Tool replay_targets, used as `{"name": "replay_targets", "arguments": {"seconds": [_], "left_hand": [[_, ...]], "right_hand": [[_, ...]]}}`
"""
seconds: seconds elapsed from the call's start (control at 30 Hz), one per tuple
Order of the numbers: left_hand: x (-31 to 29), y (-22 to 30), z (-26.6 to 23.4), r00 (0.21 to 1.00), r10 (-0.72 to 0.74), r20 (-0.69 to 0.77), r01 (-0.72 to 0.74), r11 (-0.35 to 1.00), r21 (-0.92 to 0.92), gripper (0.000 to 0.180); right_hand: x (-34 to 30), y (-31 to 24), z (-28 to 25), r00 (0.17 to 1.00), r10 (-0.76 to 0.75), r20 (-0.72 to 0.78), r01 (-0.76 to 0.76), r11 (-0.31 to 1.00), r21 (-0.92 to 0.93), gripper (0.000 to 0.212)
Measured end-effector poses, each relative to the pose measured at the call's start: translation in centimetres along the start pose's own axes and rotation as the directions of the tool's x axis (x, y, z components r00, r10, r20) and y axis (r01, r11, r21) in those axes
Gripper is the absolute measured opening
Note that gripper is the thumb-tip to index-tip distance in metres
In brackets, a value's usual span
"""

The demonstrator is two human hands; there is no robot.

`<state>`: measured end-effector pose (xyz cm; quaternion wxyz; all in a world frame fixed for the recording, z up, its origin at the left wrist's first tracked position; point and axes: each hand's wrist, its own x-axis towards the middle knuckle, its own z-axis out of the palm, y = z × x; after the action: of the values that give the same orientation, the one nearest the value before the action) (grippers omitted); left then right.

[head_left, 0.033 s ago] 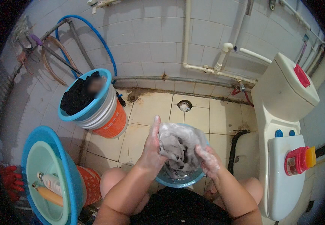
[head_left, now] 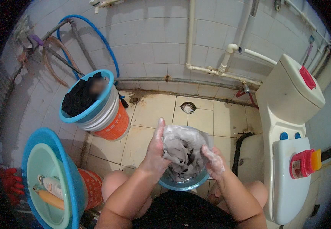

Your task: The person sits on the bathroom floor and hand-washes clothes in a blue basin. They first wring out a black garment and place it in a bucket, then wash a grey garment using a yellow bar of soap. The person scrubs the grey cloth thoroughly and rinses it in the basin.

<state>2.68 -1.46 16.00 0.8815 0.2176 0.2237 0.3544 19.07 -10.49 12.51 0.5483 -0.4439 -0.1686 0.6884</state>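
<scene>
A soapy grey cloth (head_left: pixel 180 147), bunched up and wet, is held between my hands over a light blue basin (head_left: pixel 183 186). My left hand (head_left: pixel 154 154) grips its left side, thumb pointing up and the other fingers hidden behind the fabric. On the opposite side, my right hand (head_left: pixel 214 160) holds the cloth's edge with thumb and fingers. White suds coat both hands. Some water shows at the basin's near side, and the cloth covers most of the rest of it.
At the far left, a blue basin of dark clothes (head_left: pixel 77 97) sits on a white bucket (head_left: pixel 112 118). Nearer stand nested basins (head_left: pixel 47 149) holding bottles. On the right is a toilet (head_left: pixel 287 91) with a red tub (head_left: pixel 302 164) on its lid. A floor drain (head_left: pixel 187 108) lies ahead.
My right hand has shifted slightly to the right, drawing the cloth's right edge with it. My left hand has barely moved.
</scene>
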Motion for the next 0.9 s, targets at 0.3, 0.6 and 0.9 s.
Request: {"name": "replay_targets", "arguments": {"seconds": [0.3, 0.6, 0.9], "left_hand": [[0.7, -2.6, 0.3, 0.982, -0.177, -0.074, 0.186, 0.971, 0.149, 0.055], [1.6, -3.5, 0.0, 0.975, 0.060, -0.214, -0.006, 0.970, 0.245, 0.029], [0.7, -4.1, 0.3, 0.992, -0.031, -0.120, 0.082, 0.891, 0.446, 0.032]], "right_hand": [[-0.3, -1.3, -0.6, 0.981, -0.191, -0.013, 0.186, 0.965, -0.185, 0.037], [-1.5, -1.2, 0.8, 0.946, -0.320, 0.050, 0.287, 0.755, -0.589, 0.037], [-0.8, -0.9, -0.8, 0.862, -0.493, -0.119, 0.379, 0.782, -0.495, 0.028]]}}
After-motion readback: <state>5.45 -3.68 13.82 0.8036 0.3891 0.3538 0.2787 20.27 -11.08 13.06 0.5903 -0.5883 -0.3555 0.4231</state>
